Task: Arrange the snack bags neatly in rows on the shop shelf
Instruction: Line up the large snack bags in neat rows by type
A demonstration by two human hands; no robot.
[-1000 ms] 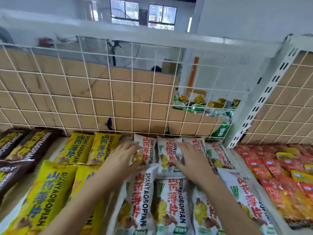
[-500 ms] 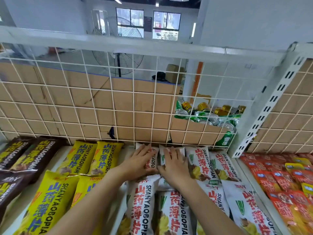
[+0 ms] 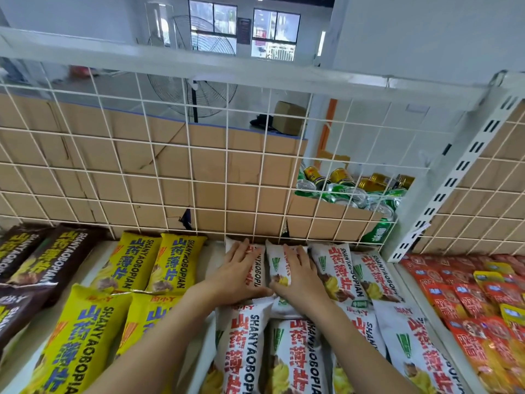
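Left hand (image 3: pixel 240 273): flat, fingers spread, palm down on the leftmost white bag (image 3: pixel 257 265) of the back row. Not pinching; pressing.

Right hand (image 3: pixel 299 275): also flat, fingers loosely spread, lying on the next white bag (image 3: pixel 277 264), thumb at its near end. The two hands sit side by side, thumbs almost touching.

Both bags lie directly under the palms, far ends against the wire grid (image 3: pixel 199 177) at the back of the shelf (image 3: pixel 211 331). Two more white bags (image 3: pixel 358 271) lie just right of the right hand; a front row of white bags (image 3: pixel 247 351) starts just under the wrists, overlapping the back row's near ends.

Handling, judged: sealed pillow packs, light, puffy with air, glossy film likely slippery. Contents probably brittle, so press lightly. Best moved by sliding under a flat palm, or pinched at the crimped end seam.

Outward: yellow bags (image 3: pixel 159 265) left, well apart from the left hand; brown bags (image 3: pixel 37 257) beyond; red packets (image 3: pixel 466 297) on the next shelf right.
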